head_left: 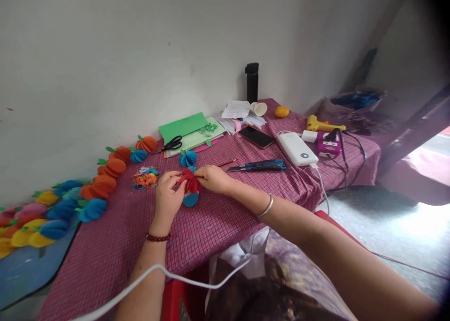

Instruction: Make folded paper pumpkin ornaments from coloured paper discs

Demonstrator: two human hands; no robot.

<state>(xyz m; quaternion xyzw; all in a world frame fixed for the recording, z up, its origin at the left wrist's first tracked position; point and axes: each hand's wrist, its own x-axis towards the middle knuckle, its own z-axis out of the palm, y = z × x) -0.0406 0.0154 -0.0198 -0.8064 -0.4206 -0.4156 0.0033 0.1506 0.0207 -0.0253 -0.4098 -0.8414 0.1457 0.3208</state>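
My left hand and my right hand meet over a red folded paper piece and both pinch it with closed fingers. Just under it lies a blue paper disc on the red checked tablecloth. A blue paper fruit and a red pencil lie just beyond my hands. A small heap of coloured paper scraps sits left of my left hand.
Orange, blue, yellow and pink paper fruits line the wall at left. Further back lie scissors, green paper sheets, a phone, a blue utility knife, a white power bank, a glue gun and a black flask.
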